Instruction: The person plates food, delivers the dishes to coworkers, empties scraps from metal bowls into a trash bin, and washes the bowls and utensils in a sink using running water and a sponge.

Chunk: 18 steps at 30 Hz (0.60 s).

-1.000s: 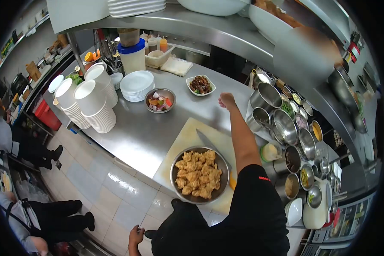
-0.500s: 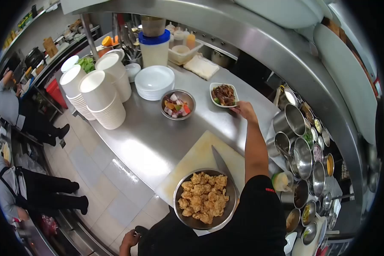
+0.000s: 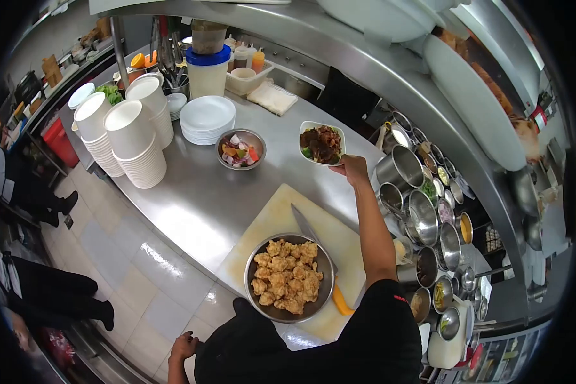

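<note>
My right hand (image 3: 352, 170) grips the near right edge of a square white dish (image 3: 305, 127), my arm stretched across the steel counter. Dark saucy meat (image 3: 325, 142) and some green pieces fill the dish. My left hand (image 3: 184, 346) hangs low by my side with its fingers curled and nothing visible in it. Close to my body, a steel bowl of fried battered pieces (image 3: 288, 275) sits on a yellowed cutting board (image 3: 276, 206). Beside that bowl lies a knife with an orange handle (image 3: 341, 301), its blade partly hidden by the rim.
A small steel bowl of chopped vegetables (image 3: 240, 150), stacked white plates (image 3: 207, 118) and paper tub stacks (image 3: 137, 153) stand on the counter (image 3: 192, 217). Steel ingredient pots (image 3: 422, 217) crowd the right side. Overhead runs a metal shelf (image 3: 390, 64). Two people stand at the left.
The view has shifted to the right. The dish in my right hand has moved a little rightward relative to the folded cloth and vegetable bowl. The knife's orange handle now shows.
</note>
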Tool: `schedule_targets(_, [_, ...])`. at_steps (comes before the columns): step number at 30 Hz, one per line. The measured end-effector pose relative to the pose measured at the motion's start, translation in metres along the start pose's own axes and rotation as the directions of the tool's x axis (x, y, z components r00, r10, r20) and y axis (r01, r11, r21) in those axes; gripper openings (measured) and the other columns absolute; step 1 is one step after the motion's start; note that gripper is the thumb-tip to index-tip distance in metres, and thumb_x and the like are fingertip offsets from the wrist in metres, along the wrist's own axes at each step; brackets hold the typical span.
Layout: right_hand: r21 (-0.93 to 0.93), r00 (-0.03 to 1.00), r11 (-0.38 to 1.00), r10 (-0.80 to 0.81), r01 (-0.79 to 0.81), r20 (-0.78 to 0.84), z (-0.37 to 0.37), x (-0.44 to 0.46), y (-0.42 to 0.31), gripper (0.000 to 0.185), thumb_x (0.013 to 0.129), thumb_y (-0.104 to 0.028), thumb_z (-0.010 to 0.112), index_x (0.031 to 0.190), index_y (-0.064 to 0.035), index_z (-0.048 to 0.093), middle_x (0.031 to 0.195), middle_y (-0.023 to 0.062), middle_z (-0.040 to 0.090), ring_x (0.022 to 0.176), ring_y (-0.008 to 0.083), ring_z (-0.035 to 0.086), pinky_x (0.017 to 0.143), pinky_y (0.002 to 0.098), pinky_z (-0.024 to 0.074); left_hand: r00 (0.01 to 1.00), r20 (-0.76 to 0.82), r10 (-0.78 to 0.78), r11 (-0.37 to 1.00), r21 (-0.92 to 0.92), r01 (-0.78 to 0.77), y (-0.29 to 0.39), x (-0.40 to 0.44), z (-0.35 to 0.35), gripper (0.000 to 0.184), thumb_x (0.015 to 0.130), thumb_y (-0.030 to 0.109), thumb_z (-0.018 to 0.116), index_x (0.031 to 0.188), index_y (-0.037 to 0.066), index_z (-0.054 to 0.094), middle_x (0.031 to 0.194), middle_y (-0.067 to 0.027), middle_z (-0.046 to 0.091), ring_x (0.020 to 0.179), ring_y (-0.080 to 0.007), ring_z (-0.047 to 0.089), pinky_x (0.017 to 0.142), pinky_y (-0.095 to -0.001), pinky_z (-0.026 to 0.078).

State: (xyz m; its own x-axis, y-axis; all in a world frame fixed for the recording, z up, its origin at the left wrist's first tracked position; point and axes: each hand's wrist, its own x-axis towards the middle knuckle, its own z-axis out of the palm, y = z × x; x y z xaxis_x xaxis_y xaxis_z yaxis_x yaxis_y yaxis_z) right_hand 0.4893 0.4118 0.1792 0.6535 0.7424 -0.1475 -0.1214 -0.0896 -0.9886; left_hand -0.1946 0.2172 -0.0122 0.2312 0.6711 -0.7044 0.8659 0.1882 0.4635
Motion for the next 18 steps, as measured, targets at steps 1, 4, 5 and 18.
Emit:
schedule_targets(1, [-0.027, 1.0, 1.0, -0.005, 0.005, 0.016, 0.003, -0.014, -0.013, 0.014, 0.077, 0.004, 0.048, 0.074, 0.0142, 0.058, 0.084, 0.0214, 0.061, 0.073, 0.0266, 0.065, 0.064, 0.0325, 0.06, 1.0, 0.018, -0.004, 1.0, 0.025, 0.003, -0.005, -0.001, 0.002, 0.05, 0.081, 0.03, 0.059, 0.119, -0.002, 0.052, 0.103, -0.0214, 0.063, 0.098, -0.0309, 0.061, 0.085, -0.0372, 0.048])
schedule_targets(4, [-0.122, 0.998, 0.992, -0.001, 0.01, 0.067, 0.026, -0.065, -0.056, 0.013, 0.076, 0.003, 0.049, 0.074, 0.0123, 0.058, 0.081, 0.0185, 0.061, 0.071, 0.0243, 0.064, 0.064, 0.0327, 0.06, 0.998, 0.053, 0.021, 0.998, 0.062, -0.025, -0.02, -0.003, 0.005, 0.051, 0.08, 0.031, 0.058, 0.119, -0.002, 0.052, 0.103, -0.0215, 0.062, 0.098, -0.0315, 0.061, 0.085, -0.0374, 0.048])
schedule_targets(5, [-0.13, 0.996, 0.991, -0.006, 0.018, 0.087, 0.037, -0.082, -0.066, 0.013, 0.076, 0.003, 0.049, 0.074, 0.0123, 0.058, 0.081, 0.0185, 0.061, 0.071, 0.0243, 0.064, 0.064, 0.0327, 0.06, 0.998, 0.062, 0.026, 0.999, 0.041, -0.028, -0.025, -0.003, 0.005, 0.053, 0.08, 0.032, 0.058, 0.12, -0.002, 0.051, 0.105, -0.0221, 0.062, 0.099, -0.0326, 0.06, 0.085, -0.0378, 0.047])
schedule_targets(18, [-0.256, 0.52, 0.932, 0.089, 0.258, 0.85, 0.312, -0.359, -0.036, 0.03, 0.077, -0.002, 0.042, 0.096, 0.0102, 0.061, 0.082, 0.0128, 0.065, 0.06, 0.0127, 0.061, 0.05, 0.0227, 0.0516, 0.971, -0.213, 0.108, 0.981, -0.133, -0.138, -0.137, -0.032, 0.017, 0.048, 0.084, 0.033, 0.052, 0.12, 0.001, 0.051, 0.115, -0.0226, 0.056, 0.107, -0.0373, 0.053, 0.091, -0.042, 0.042])
